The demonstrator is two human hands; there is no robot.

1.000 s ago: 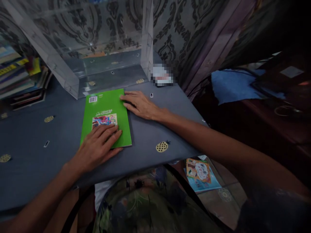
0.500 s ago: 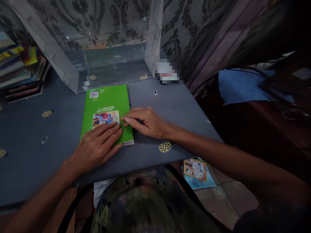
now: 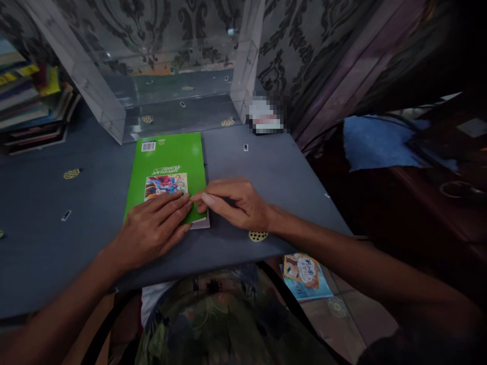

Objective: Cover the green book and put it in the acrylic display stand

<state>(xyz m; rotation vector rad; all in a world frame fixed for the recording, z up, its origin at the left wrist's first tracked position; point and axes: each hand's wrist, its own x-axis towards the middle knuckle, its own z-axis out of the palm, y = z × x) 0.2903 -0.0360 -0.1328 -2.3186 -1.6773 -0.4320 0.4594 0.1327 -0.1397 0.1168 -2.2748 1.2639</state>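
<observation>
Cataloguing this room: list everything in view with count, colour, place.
Book: 1, green, table centre
Table: 1, greyish, beneath book
Stand: 1, transparent, behind book
Book stack: 1, multicoloured, left
Pixelated item: 1, whitish, beside stand
Wall covering: 1, patterned grey, back
Cloth: 1, blue, far right
Booklet: at least 1, blue and orange, floor
Floor: 1, brownish, lower right
Garment: 1, dark patterned, bottom
Left grip: 1, bare, on book
Right grip: 1, bare, book's right edge

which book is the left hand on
The green book on the table: the left hand is on it, not on the stacked books or the colourful book on the floor.
</observation>
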